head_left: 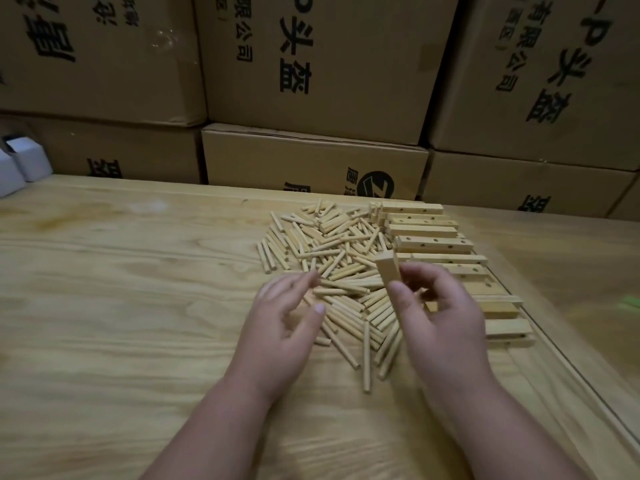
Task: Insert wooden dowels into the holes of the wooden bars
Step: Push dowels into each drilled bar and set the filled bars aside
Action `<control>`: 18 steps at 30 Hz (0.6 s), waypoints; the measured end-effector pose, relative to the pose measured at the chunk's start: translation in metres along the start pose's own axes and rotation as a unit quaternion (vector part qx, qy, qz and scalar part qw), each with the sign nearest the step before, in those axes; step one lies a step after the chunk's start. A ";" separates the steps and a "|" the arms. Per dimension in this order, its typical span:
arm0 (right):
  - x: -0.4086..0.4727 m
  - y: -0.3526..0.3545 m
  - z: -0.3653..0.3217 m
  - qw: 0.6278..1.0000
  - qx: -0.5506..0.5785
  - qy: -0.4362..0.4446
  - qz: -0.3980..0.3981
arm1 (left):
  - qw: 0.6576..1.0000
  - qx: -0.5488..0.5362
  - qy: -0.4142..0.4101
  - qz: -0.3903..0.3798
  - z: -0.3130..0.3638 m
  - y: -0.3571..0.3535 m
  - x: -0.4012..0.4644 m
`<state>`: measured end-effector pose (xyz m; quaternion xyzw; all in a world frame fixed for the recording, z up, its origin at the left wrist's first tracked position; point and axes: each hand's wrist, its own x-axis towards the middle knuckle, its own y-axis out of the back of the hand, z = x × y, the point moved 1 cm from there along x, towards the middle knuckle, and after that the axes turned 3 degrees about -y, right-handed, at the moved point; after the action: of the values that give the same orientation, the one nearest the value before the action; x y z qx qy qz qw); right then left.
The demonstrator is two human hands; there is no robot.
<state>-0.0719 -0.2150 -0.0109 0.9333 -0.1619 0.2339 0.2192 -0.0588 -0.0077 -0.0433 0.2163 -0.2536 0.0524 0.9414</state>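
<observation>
1. Brown cardboard cartons with black printed characters [311,64] are stacked like a wall behind my pale, grained wooden worktop [121,306]. Two small white boxes [20,164] sit at its far left edge.

2. The heap of short, light round wooden dowels [332,261] lies loose in the middle of the worktop. Just to its right, touching the heap, runs a row of pale square-section wooden bars with drilled holes [433,242], laid side by side.

3. My right hand [440,306] grips one pale wooden bar [388,268] between thumb and curled fingers. It stands nearly upright over the near edge of the heap.

4. My left hand [291,313] hovers over the dowels with its fingers loosely spread. Their tips are at the heap, and I see no dowel in it, though blur makes that uncertain.

5. I judge the step to be picking a dowel for the bar I hold.

6. Risks from here:
   - Raking the loose heap could roll dowels off toward the near side.
   - A dowel brought in at a slant could jam at the hole's mouth.
   - My pinch is low on the bar, so it could twist under a push.

7. Hard to make out:
   - No hole shows on the held bar's visible faces, and its lower end is behind my fingers.
   - The nearest bars of the row are smeared by blur and partly covered by my right hand, so I cannot tell whether their holes are filled.
</observation>
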 end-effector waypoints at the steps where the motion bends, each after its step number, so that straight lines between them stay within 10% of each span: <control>1: -0.002 -0.012 -0.004 0.999 0.036 -0.001 0.006 | 0.999 -0.039 -0.006 0.017 0.004 0.003 -0.004; 13: -0.013 -0.034 0.000 0.979 0.052 0.157 -0.123 | 0.887 -0.416 0.184 0.076 0.024 -0.018 -0.007; 18: -0.006 -0.015 0.015 0.989 0.022 0.061 -0.135 | 0.816 -0.517 0.222 0.130 0.015 -0.006 0.000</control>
<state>-0.0652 -0.2084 -0.0311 0.9353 -0.0151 0.2618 0.2375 -0.0645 -0.0194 -0.0345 -0.3549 -0.0531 0.0824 0.9297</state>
